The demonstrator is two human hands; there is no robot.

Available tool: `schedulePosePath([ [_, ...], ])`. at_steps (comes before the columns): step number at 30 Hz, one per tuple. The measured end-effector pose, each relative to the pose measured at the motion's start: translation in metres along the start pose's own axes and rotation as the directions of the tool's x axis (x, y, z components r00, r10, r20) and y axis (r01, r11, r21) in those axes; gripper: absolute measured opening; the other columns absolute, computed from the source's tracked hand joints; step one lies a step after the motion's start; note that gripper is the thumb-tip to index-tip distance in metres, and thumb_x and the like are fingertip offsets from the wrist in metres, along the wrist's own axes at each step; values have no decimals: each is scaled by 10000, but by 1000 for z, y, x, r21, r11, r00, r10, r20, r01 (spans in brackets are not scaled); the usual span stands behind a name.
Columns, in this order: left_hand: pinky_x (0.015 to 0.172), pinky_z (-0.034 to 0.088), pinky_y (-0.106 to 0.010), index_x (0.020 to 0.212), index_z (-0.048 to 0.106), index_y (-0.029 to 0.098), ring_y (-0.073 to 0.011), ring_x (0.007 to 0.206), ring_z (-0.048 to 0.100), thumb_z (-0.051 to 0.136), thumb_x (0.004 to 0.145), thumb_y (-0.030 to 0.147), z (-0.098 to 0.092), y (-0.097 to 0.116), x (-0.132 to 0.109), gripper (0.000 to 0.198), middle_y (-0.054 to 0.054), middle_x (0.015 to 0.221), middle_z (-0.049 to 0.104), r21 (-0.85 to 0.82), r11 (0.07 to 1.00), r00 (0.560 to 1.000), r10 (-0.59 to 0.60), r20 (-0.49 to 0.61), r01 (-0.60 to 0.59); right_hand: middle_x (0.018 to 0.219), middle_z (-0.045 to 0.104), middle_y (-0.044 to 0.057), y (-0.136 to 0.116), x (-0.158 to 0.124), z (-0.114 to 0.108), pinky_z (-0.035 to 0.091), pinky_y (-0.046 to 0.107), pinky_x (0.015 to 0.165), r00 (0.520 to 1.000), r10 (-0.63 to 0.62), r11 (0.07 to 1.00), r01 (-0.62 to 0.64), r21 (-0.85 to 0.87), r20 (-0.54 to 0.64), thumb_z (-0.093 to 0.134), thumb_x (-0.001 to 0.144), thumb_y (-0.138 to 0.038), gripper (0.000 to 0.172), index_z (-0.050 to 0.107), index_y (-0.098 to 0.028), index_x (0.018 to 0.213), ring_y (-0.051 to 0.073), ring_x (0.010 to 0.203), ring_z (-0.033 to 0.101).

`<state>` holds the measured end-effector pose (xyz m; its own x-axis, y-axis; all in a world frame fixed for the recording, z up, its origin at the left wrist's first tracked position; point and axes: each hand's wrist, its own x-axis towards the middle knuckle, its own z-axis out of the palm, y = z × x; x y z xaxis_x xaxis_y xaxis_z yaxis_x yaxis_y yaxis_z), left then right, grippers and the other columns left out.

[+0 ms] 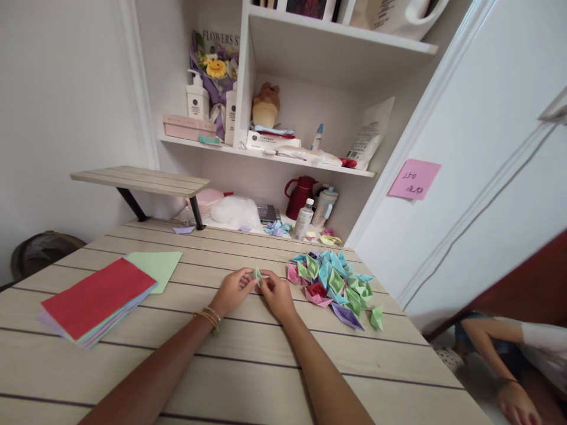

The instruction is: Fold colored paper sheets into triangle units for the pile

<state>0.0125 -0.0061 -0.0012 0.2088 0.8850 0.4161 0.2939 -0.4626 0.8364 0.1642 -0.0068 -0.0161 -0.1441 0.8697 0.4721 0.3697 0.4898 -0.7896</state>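
Note:
Between my fingertips, over the middle of the slatted table, is a small folded piece of light green paper (256, 274). My left hand (233, 290) pinches it from the left, a bracelet round that wrist. From the right, my right hand (277, 293) grips the same piece with thumb and fingers. Part of the paper is hidden behind the fingers. Close by on the right lies a heap of folded paper boats (336, 277) in green, blue, pink, red and purple. One green boat (376, 317) sits a little apart at the heap's right edge.
A stack of coloured paper, red sheet (100, 298) on top, lies at left beside a green sheet (162, 268). A raised wooden shelf (142, 179) stands behind it. At the back are a clear bottle (303, 219) and a red jug (301, 198). Another person's arm (489, 348) shows lower right.

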Motion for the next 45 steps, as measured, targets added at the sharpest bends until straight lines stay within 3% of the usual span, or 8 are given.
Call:
schedulePosePath([
  [4, 623, 497, -258, 909, 592, 158, -147, 669, 599, 516, 738, 313, 2, 2, -2, 243, -53, 749, 640, 36, 999, 1000, 22, 11, -23, 586, 612, -14, -3, -1, -1, 459, 209, 527, 1000, 4, 1000, -5, -19, -4, 492, 735, -237, 266, 559, -175, 984, 125, 512, 565],
  [10, 686, 508, -280, 958, 579, 173, -158, 741, 620, 532, 712, 241, 2, 2, -3, 259, -53, 823, 647, -72, 997, 1000, -5, 7, 6, 512, 510, -48, -3, 1, -1, 468, 223, 485, 992, 119, 953, -101, 285, -45, 423, 754, -253, 167, 503, -178, 880, 108, 443, 508],
  [15, 745, 505, -307, 848, 621, 151, -176, 779, 627, 558, 689, 233, -1, 3, -2, 189, -71, 856, 657, -130, 991, 1000, -9, -12, 7, 517, 515, -38, -2, 4, -3, 460, 218, 489, 986, 161, 929, -134, 346, -51, 433, 758, -286, 157, 498, -171, 842, 118, 495, 534],
  [22, 674, 499, -274, 775, 620, 164, -158, 700, 619, 577, 697, 285, -3, 0, 0, 151, -43, 753, 660, -45, 999, 998, 11, -55, -14, 670, 631, 19, 0, 2, 1, 447, 221, 500, 992, 113, 960, -94, 265, -57, 579, 714, -356, 279, 504, -169, 907, 143, 592, 586],
  [26, 627, 480, -256, 804, 605, 171, -152, 681, 607, 596, 680, 307, -4, -2, 1, 184, -33, 739, 655, -11, 1000, 996, 7, -90, -8, 891, 640, 64, -3, 2, -3, 473, 247, 600, 996, -21, 995, 29, 98, -89, 576, 729, -321, 268, 581, -197, 967, 168, 778, 594],
  [30, 599, 457, -256, 867, 633, 188, -152, 639, 584, 594, 680, 317, -6, -1, 2, 231, -39, 739, 659, 45, 999, 996, 5, -88, -1, 803, 646, 51, -6, 3, -6, 471, 256, 618, 992, -85, 996, 82, -34, -95, 560, 742, -285, 155, 648, -201, 837, 155, 701, 584],
  [34, 622, 445, -266, 767, 680, 201, -172, 688, 571, 559, 713, 331, -8, 1, 3, 186, -55, 745, 653, 105, 992, 996, 77, -43, -72, 737, 659, 37, -5, 2, -5, 478, 250, 588, 996, -47, 999, 46, -5, -71, 547, 742, -284, 149, 636, -187, 812, 150, 636, 594],
  [45, 630, 490, -263, 740, 647, 161, -163, 687, 594, 572, 695, 351, -7, -5, 5, 209, -44, 730, 641, -129, 991, 991, -51, -123, 35, 768, 653, 20, -8, 1, -6, 470, 244, 609, 996, -44, 995, 37, -93, -76, 548, 693, -216, 80, 625, -199, 706, 152, 698, 594],
])
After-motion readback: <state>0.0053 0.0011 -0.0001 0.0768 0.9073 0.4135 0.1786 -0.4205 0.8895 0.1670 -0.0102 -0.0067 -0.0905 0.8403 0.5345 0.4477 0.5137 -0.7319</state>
